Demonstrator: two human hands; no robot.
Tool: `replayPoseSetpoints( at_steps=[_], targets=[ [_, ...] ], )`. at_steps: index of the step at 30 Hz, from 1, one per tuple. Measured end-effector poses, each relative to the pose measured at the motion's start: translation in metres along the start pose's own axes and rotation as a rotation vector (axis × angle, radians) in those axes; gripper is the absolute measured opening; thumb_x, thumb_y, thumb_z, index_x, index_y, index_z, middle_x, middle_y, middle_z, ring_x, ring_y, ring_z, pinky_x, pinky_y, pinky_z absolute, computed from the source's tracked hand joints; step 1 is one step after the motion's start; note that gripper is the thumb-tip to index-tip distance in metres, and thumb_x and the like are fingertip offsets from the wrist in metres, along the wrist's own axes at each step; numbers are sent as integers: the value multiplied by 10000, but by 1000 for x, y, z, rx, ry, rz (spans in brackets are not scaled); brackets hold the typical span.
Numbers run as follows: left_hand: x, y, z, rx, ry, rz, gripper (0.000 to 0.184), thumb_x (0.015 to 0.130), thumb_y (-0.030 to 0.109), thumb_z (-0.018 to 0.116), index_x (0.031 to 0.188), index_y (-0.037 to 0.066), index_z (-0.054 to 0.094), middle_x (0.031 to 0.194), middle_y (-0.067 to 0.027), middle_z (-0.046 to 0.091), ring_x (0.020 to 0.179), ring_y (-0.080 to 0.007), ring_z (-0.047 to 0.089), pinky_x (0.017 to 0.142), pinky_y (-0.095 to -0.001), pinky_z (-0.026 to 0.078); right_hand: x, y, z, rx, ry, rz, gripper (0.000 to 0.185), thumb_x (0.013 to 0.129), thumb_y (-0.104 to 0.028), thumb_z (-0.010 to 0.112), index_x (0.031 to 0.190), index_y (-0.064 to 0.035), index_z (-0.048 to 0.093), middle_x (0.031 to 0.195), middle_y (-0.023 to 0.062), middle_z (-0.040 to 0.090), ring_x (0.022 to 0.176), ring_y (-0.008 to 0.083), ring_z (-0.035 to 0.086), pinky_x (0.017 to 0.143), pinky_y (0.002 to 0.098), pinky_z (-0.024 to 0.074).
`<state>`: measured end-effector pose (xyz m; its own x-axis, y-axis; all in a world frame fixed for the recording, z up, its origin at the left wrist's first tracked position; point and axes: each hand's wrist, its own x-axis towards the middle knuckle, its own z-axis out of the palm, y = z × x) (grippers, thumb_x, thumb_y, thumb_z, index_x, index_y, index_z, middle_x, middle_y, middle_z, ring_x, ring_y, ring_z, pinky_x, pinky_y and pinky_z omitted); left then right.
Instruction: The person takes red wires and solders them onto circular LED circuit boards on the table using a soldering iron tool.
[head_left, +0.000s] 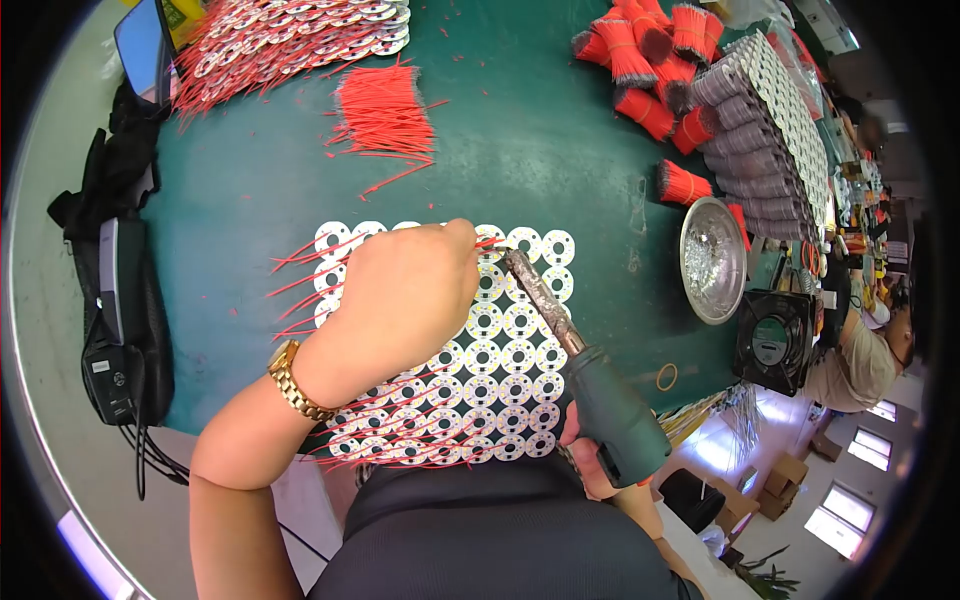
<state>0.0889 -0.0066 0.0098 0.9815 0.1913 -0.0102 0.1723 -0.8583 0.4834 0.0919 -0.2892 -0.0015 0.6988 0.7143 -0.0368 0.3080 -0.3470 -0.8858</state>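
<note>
A sheet of round white LED boards [484,321] lies on the green table in front of me. Many boards in its left and lower rows carry thin red wires [400,400]. My left hand [410,285], with a gold watch at the wrist, reaches over the upper part of the sheet. Its fingers are pinched at a red wire by the top row. My right hand [588,455] is wrapped round the dark green handle of a soldering iron [612,415], partly hidden behind it. The iron's tip meets the top row beside my left fingertips; exact contact is too small to tell.
Loose red wires [385,110] lie ahead, near a pile of wired boards [290,40]. To the right are wire bundles [640,60], stacked boards [770,140], a metal bowl [712,260], a fan [773,342] and a rubber band [667,377]. A person [865,360] sits beyond.
</note>
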Motion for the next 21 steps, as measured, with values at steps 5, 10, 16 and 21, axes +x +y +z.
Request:
replayPoseSetpoints(
  at_steps=[5, 10, 16, 21],
  targets=[
    [-1, -1, 2, 3, 17, 20, 196, 903, 161, 568, 766, 24, 539, 639, -170, 578, 607, -368, 592, 580, -482, 447, -4, 9, 4, -3, 23, -55, 340, 897, -289, 650, 1077, -7, 589, 780, 52, 593, 667, 135, 573, 598, 269, 460],
    [-1, -3, 2, 27, 28, 41, 197, 907, 167, 563, 769, 27, 545, 639, -172, 587, 607, -368, 599, 580, -480, 456, -18, 26, 8, 129, 93, 5, 588, 867, -443, 696, 1221, -4, 530, 770, 48, 584, 640, 136, 554, 566, 268, 434],
    [-2, -3, 3, 66, 14, 35, 215, 921, 191, 550, 782, 27, 559, 656, -181, 607, 621, -373, 613, 589, -485, 466, -10, -9, 6, 441, 141, 208, 721, 828, -570, 688, 1248, -8, 522, 761, 49, 569, 648, 136, 552, 561, 260, 418],
    [-2, -3, 3, 59, 29, 40, 225, 927, 202, 549, 789, 26, 566, 668, -182, 616, 630, -378, 618, 597, -492, 466, -2, -11, 10, 541, 187, 177, 682, 827, -519, 707, 1235, -2, 529, 777, 68, 565, 660, 151, 563, 579, 265, 438]
  ],
)
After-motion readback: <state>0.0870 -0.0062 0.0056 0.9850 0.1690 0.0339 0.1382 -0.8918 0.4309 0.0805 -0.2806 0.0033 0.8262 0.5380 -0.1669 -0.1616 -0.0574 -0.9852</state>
